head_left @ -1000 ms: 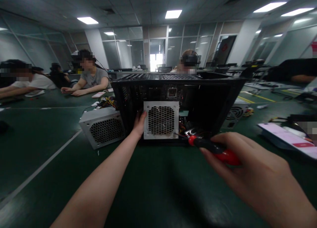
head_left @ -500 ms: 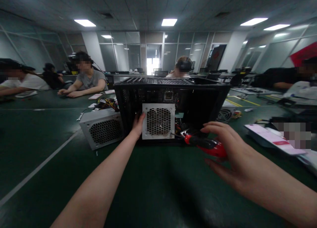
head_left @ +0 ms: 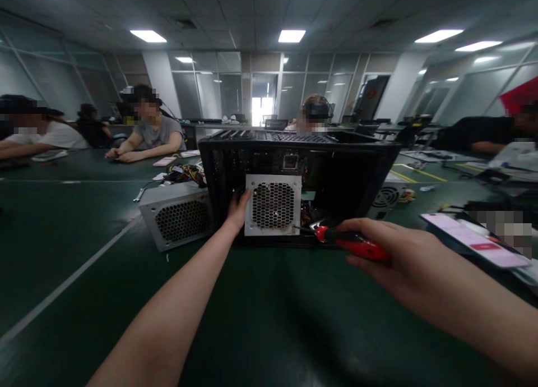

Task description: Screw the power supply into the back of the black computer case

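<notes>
A black computer case (head_left: 361, 146) lies on the green table with an open side toward me. At its opening is a grey power supply (head_left: 273, 206) with a honeycomb grille. My left hand (head_left: 239, 210) grips the power supply by its left side; some fingers are hidden behind it. In my right hand (head_left: 378, 244) is a red and black screwdriver (head_left: 351, 243), its handle between thumb and fingers. The shaft points left, and its tip meets the lower right corner of the power supply, where a screw is too small to make out.
Left of the case sits a second grey power supply (head_left: 180, 219), with a bundle of cables (head_left: 185, 174) behind it. Another power supply (head_left: 385, 197) stands behind the case on the right. A pink-screened phone (head_left: 474, 241) lies at right. Several people sit around the table.
My right hand has closed from spread fingers onto the screwdriver handle. My left hand stays on the power supply. The whole view has shifted slightly.
</notes>
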Motion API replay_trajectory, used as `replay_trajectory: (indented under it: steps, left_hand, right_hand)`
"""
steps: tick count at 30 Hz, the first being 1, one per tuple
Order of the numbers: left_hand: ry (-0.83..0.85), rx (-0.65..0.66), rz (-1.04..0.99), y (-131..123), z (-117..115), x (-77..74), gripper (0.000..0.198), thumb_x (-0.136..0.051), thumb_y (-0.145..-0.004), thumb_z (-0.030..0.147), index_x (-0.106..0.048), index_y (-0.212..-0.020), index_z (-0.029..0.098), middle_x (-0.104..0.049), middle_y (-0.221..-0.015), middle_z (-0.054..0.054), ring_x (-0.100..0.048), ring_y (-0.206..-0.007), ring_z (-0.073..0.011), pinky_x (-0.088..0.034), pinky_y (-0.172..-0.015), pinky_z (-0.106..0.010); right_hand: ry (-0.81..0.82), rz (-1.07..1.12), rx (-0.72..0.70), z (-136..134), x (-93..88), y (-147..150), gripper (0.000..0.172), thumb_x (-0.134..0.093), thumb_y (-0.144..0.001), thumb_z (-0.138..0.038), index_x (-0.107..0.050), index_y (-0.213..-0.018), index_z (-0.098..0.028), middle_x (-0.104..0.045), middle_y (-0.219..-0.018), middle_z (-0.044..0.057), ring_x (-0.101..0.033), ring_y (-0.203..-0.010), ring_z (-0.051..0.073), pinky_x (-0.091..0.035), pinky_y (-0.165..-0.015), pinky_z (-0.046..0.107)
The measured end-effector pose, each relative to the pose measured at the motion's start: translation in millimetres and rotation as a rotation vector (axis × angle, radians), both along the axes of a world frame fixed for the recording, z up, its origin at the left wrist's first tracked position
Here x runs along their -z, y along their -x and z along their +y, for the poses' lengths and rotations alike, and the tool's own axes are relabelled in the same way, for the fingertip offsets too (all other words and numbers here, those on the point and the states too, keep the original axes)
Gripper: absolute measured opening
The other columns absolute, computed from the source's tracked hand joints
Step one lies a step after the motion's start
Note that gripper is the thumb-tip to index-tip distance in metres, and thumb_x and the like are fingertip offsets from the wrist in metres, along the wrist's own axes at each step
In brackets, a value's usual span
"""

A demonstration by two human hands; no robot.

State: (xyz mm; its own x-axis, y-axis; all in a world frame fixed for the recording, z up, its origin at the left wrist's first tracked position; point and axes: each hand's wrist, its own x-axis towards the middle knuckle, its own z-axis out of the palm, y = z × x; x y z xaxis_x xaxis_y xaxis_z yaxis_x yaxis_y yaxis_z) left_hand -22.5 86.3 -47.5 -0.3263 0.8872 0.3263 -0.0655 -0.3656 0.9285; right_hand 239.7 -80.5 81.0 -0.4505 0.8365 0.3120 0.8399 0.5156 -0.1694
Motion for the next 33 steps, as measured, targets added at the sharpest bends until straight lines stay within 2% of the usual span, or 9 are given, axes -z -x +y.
replay_trajectory:
  steps: [9, 12, 15, 17, 19, 22, 25, 30, 33]
  left_hand:
    - [-0.033, 0.012, 0.002, -0.5, -0.9, 1.1, 0.052, -0.053, -0.075, 0.055, -0.055, -0.113, 0.019, -0.062, -0.118, -0.008, -0.054, -0.115, -0.0251, -0.039, -0.100, -0.040]
    - [-0.007, 0.001, 0.010, -0.3, -1.0, 0.9, 0.052, -0.053, -0.075, 0.055, -0.055, -0.113, 0.020, -0.062, -0.118, -0.008, -0.054, -0.115, -0.0256, -0.038, -0.101, -0.041]
    - [0.015, 0.008, 0.002, -0.4, -0.3, 0.4, 0.054, -0.053, -0.075, 0.056, -0.054, -0.114, 0.019, -0.061, -0.120, -0.009, -0.053, -0.116, -0.0261, -0.038, -0.101, -0.041]
    - [0.004, 0.010, 0.001, -0.6, 0.9, 0.5, 0.054, -0.053, -0.075, 0.055, -0.054, -0.114, 0.018, -0.060, -0.120, -0.009, -0.052, -0.117, -0.0262, -0.037, -0.102, -0.041]
    - [-0.024, 0.004, 0.009, -0.7, 2.2, 1.1, 0.053, -0.053, -0.076, 0.054, -0.054, -0.113, 0.018, -0.060, -0.122, -0.010, -0.051, -0.118, -0.0258, -0.035, -0.103, -0.040]
    - [-0.047, 0.003, 0.015, -0.4, 3.9, 2.7, 0.051, -0.052, -0.076, 0.054, -0.055, -0.113, 0.019, -0.059, -0.123, -0.009, -0.050, -0.119, -0.0251, -0.035, -0.103, -0.040]
    - [-0.053, 0.014, 0.009, 0.2, 4.5, 4.2, 0.051, -0.052, -0.076, 0.055, -0.055, -0.113, 0.020, -0.059, -0.122, -0.008, -0.050, -0.119, -0.0250, -0.036, -0.102, -0.040]
    - [-0.008, -0.002, -0.008, 0.7, 3.4, 3.8, 0.051, -0.054, -0.075, 0.054, -0.054, -0.112, 0.019, -0.061, -0.118, -0.008, -0.053, -0.115, -0.0252, -0.037, -0.101, -0.039]
    - [0.001, -0.001, -0.003, 0.5, 3.0, 3.0, 0.051, -0.053, -0.075, 0.055, -0.055, -0.111, 0.020, -0.062, -0.117, -0.008, -0.054, -0.114, -0.0254, -0.038, -0.100, -0.039]
  right_hand:
    - [-0.083, 0.170, 0.382, -0.7, 13.5, 11.9, 0.031, -0.052, -0.079, -0.049, -0.059, -0.083, -0.020, -0.065, -0.063, 0.005, -0.064, -0.058, 0.024, -0.047, -0.048, 0.032]
    - [-0.407, 0.271, 0.332, 1.5, 29.1, 13.0, 0.028, -0.056, -0.081, -0.042, -0.056, -0.094, -0.017, -0.067, -0.079, 0.008, -0.066, -0.068, 0.022, -0.052, -0.055, 0.032]
    - [-0.686, 0.190, 0.121, 6.6, 38.2, 4.8, 0.018, -0.051, -0.087, -0.029, -0.058, -0.098, -0.017, -0.064, -0.100, 0.012, -0.065, -0.087, 0.021, -0.054, -0.070, 0.032]
    - [-0.656, 0.048, 0.001, 6.9, 35.2, -2.5, 0.018, -0.049, -0.087, -0.028, -0.060, -0.099, -0.019, -0.062, -0.102, 0.011, -0.066, -0.085, 0.021, -0.055, -0.068, 0.032]
    - [-0.535, -0.035, -0.087, 3.3, 26.8, -7.9, 0.023, -0.049, -0.086, -0.028, -0.059, -0.105, -0.020, -0.059, -0.110, 0.012, -0.066, -0.085, 0.021, -0.057, -0.066, 0.032]
    - [-0.395, -0.096, -0.161, -4.7, 14.2, -9.7, 0.034, -0.040, -0.084, -0.016, -0.055, -0.114, -0.022, -0.058, -0.119, 0.011, -0.069, -0.079, 0.018, -0.058, -0.062, 0.029]
    - [-0.383, -0.173, -0.195, -6.7, 7.3, -6.7, 0.040, -0.034, -0.083, -0.013, -0.056, -0.115, -0.023, -0.062, -0.117, 0.009, -0.070, -0.065, 0.017, -0.057, -0.051, 0.027]
    - [-0.356, -0.169, -0.030, 1.9, 1.1, -5.5, 0.033, -0.036, -0.086, -0.031, -0.062, -0.101, -0.016, -0.071, -0.087, 0.012, -0.067, -0.054, 0.022, -0.052, -0.040, 0.031]
    - [-0.270, -0.187, 0.107, 2.3, 1.1, -6.1, 0.033, -0.042, -0.084, -0.045, -0.061, -0.093, -0.019, -0.070, -0.070, 0.009, -0.066, -0.052, 0.025, -0.047, -0.039, 0.032]
